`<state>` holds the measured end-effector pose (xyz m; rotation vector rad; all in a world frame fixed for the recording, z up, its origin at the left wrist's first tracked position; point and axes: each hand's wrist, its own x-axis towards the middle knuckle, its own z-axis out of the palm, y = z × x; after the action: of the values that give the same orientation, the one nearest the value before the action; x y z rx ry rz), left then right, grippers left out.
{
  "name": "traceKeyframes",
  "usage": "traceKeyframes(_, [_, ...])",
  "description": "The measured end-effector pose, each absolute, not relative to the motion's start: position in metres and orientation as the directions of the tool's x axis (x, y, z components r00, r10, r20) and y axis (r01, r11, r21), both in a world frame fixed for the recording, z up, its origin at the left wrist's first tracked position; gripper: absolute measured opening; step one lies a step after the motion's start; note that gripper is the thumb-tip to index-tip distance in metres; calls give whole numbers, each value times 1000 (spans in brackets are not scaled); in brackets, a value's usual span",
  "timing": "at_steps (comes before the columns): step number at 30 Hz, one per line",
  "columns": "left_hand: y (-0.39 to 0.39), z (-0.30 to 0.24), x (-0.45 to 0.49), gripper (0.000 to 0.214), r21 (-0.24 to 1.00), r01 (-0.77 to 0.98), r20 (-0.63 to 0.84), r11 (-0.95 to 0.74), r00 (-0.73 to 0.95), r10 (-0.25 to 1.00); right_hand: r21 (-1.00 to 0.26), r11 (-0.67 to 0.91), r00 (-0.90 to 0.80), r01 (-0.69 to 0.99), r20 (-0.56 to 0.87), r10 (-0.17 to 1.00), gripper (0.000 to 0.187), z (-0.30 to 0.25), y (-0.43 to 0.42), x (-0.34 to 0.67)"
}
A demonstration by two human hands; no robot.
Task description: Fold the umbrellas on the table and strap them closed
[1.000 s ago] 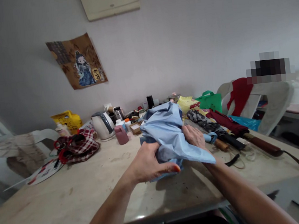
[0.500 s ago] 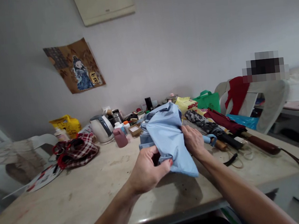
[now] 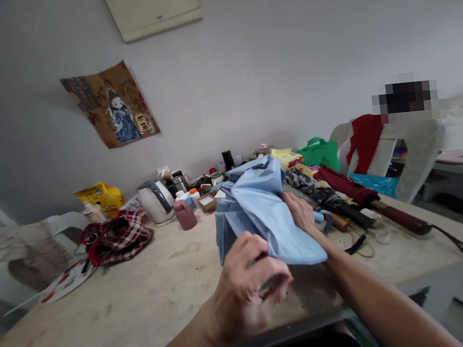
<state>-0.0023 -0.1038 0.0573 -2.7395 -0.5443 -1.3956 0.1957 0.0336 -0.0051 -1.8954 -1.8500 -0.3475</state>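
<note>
A light blue folding umbrella (image 3: 259, 209) with its canopy loosely collapsed lies over the table, its panels fanned out and a wide flap spreading toward the front right. My right hand (image 3: 300, 210) grips the umbrella along its right side, the fingers partly hidden by the cloth. In front of the canopy, my left hand (image 3: 252, 280) is loosely curled, with a gap between thumb and fingers and no cloth visible in it; it is somewhat blurred. A light blue handle end with a strap shows just right of my right wrist.
To the right lie a grey camouflage umbrella (image 3: 304, 185), a dark red umbrella (image 3: 345, 187) and a brown handle (image 3: 406, 219) with a strap. On the left stand a kettle (image 3: 155, 205), a pink jug (image 3: 185, 215) and a plaid bag (image 3: 129, 235). Behind are a green bag (image 3: 320, 154) and a person in red (image 3: 363, 141).
My left hand has let go of the canopy's edge and moved toward me. The freed flap has swung right. My right hand keeps its hold.
</note>
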Motion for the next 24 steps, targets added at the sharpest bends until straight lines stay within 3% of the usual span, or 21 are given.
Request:
traceKeyframes(2, [-105,54,-2,17,262,210,789,-942,516,334,-153,19,59,988,491,869,28,-5,33,196])
traceKeyframes(6, [-95,53,-11,13,665,-6,746,-747,29,665,-158,11,69,987,496,865,28,-3,30,195])
traceKeyframes(9, [-83,60,-20,17,763,-57,635,-644,-128,762,-142,-5,76,990,497,864,30,-2,29,195])
traceKeyframes(13, [-74,70,-23,40,808,236,560,-540,-23,828,-110,-1,58,994,513,856,33,-2,28,193])
traceKeyframes(15, [-73,72,-21,40,793,367,493,-486,79,866,-94,7,43,996,521,853,33,-4,29,193])
traceKeyframes(17, [-74,74,-19,30,811,391,412,-434,144,900,-85,12,36,996,530,847,32,-7,30,192])
traceKeyframes(19, [-78,78,-21,19,873,255,390,-416,148,909,-91,21,33,996,555,831,30,-10,33,193])
traceKeyframes(21, [-82,84,-26,22,898,11,432,-439,156,888,-103,35,32,994,583,812,28,-13,35,195])
traceKeyframes(24, [-86,95,-37,22,825,-236,559,-513,209,803,-107,42,29,993,590,807,28,-15,37,197])
